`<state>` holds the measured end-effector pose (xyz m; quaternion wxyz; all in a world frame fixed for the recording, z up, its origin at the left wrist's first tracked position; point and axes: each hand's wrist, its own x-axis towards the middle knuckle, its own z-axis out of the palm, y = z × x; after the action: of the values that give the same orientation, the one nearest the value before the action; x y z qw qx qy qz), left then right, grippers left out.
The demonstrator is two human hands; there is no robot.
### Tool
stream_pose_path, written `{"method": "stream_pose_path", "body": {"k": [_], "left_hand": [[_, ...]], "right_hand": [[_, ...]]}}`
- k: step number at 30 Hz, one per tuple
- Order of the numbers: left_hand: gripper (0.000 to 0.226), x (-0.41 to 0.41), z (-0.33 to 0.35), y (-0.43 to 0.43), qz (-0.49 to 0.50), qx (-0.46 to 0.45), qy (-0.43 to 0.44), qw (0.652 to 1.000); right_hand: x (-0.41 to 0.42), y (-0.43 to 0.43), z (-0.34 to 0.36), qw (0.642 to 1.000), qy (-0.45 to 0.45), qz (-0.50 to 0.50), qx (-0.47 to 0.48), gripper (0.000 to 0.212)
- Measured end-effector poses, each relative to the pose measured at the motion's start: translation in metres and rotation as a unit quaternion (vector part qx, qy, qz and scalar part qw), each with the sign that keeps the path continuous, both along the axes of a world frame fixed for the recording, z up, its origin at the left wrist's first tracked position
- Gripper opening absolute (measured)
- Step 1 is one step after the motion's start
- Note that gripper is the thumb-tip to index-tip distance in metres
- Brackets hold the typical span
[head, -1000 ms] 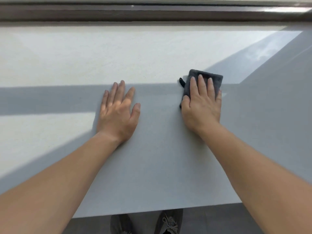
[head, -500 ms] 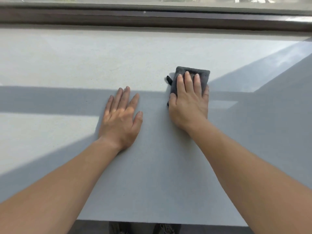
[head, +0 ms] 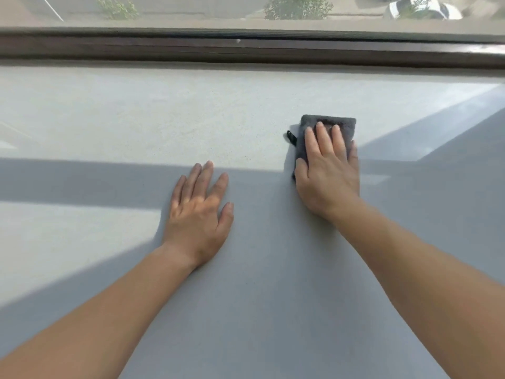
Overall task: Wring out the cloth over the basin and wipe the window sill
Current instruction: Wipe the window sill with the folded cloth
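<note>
A folded dark grey cloth [head: 345, 124] lies flat on the wide pale window sill [head: 164, 119], right of centre, with a small black loop sticking out at its left edge. My right hand [head: 326, 170] presses down on it, palm flat, fingers together and covering most of it. My left hand [head: 198, 212] rests flat on the bare sill to the left, fingers spread, holding nothing. No basin is in view.
A dark window frame [head: 246, 51] runs along the far edge of the sill, with glass above it showing shrubs and a white car outside. Bands of sunlight and shadow cross the sill. The sill's near edge is out of view.
My right hand has slid the cloth farther from me, toward the window and slightly left. The view has tilted up, so the floor and shoes below the sill no longer show.
</note>
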<state>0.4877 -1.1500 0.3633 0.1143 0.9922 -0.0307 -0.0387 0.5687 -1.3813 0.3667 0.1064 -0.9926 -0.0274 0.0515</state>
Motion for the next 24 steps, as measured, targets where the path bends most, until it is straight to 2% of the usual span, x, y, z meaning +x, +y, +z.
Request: {"method": "stream_pose_path", "body": {"k": [3, 5, 7, 9, 11, 13, 17, 19, 20, 22, 24], "left_hand": [[0.052, 0.02, 0.003, -0.004, 0.004, 0.009, -0.05, 0.999], [0.053, 0.046, 0.005, -0.009, -0.004, -0.02, -0.06, 0.998], [0.059, 0.076, 0.007, -0.018, -0.014, -0.045, -0.047, 0.998], [0.064, 0.102, 0.007, -0.025, -0.011, -0.058, -0.018, 0.998], [0.065, 0.117, 0.001, -0.029, -0.011, -0.05, 0.016, 0.999], [0.063, 0.12, -0.006, -0.028, -0.011, -0.024, 0.026, 0.999], [0.066, 0.119, -0.009, -0.026, -0.01, -0.022, -0.001, 1.0], [0.067, 0.12, -0.007, -0.026, -0.013, -0.023, 0.007, 1.0], [0.068, 0.121, -0.006, -0.026, -0.013, -0.025, 0.011, 1.0], [0.068, 0.12, -0.005, -0.025, -0.012, -0.028, 0.012, 0.999], [0.068, 0.121, -0.004, -0.026, -0.014, -0.029, 0.012, 0.999]], "right_hand": [[-0.037, 0.012, -0.002, 0.987, -0.008, 0.159, -0.005, 0.066], [-0.02, -0.001, -0.001, 0.98, 0.004, 0.197, -0.006, 0.064], [0.015, -0.017, -0.004, 0.99, -0.006, 0.138, -0.019, 0.064], [0.06, -0.03, -0.003, 1.0, -0.008, 0.005, -0.001, 0.063], [0.094, -0.028, -0.002, 0.994, 0.008, -0.105, 0.013, 0.063], [0.104, -0.003, -0.001, 0.993, 0.003, -0.12, 0.011, 0.063], [0.084, 0.031, 0.001, 0.994, 0.008, 0.104, -0.01, 0.062], [0.096, 0.005, 0.005, 0.99, 0.006, 0.142, -0.019, 0.063], [0.109, -0.012, 0.004, 0.994, 0.001, 0.11, -0.02, 0.063], [0.133, -0.037, 0.005, 1.0, 0.008, -0.029, -0.002, 0.063], [0.145, -0.032, 0.002, 0.989, 0.004, -0.145, 0.003, 0.065]]}}
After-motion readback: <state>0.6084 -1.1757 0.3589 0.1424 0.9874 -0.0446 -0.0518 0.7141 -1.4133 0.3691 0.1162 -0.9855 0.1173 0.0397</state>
